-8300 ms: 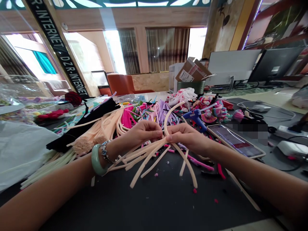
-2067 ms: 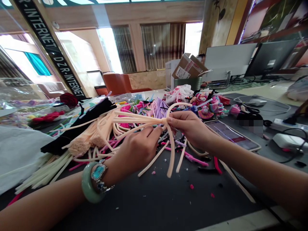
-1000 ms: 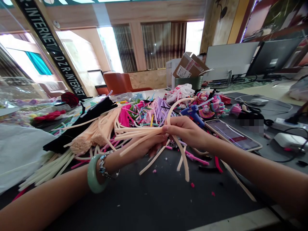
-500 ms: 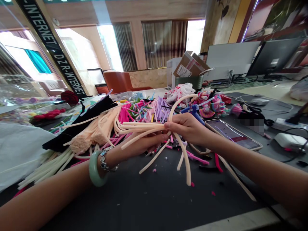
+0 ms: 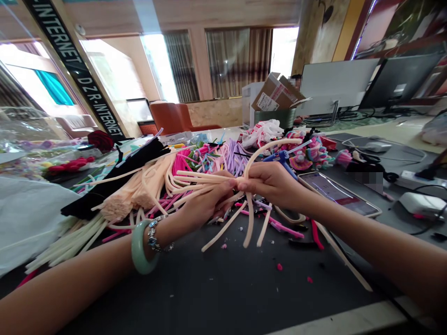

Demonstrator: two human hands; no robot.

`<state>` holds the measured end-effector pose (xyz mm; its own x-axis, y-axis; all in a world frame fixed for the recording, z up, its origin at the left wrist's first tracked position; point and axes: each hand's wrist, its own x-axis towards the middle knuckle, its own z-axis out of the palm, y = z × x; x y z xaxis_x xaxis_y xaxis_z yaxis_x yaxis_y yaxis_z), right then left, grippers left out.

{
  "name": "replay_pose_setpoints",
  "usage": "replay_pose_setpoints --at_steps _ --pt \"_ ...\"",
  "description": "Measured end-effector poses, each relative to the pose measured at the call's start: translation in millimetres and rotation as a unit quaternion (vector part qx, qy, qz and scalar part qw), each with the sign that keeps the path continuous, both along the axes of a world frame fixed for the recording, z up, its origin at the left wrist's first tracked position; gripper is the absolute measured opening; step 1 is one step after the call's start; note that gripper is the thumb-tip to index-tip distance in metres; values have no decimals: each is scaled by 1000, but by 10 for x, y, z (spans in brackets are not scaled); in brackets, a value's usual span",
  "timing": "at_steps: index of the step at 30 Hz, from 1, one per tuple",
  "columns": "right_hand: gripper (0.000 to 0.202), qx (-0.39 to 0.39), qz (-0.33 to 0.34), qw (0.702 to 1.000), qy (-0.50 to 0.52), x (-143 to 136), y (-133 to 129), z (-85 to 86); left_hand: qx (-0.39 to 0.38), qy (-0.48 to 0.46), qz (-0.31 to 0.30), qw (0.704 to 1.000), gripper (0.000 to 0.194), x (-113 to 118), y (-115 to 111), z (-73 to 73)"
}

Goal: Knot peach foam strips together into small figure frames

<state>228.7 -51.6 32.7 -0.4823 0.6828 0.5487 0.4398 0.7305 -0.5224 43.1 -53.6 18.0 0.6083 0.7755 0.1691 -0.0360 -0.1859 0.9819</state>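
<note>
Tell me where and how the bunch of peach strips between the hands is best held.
Probably at the gathered joint of the bunch of peach strips, pinched thumb against fingers by the right hand from the right. The strips converge there and fan out leftward past the left hand; those loose, bending ends would likely give a poorer hold.
</note>
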Motion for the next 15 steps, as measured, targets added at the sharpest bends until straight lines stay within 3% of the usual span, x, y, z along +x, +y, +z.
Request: replay_pose_setpoints --at_steps 7,15 --pt "28 -30 -3 997 68 10 -13 30 23 18 14 999 30 14 -6 8" --pt "28 -77 -2 987 140 -25 -25 -35 72 64 45 994 30 21 -34 57"
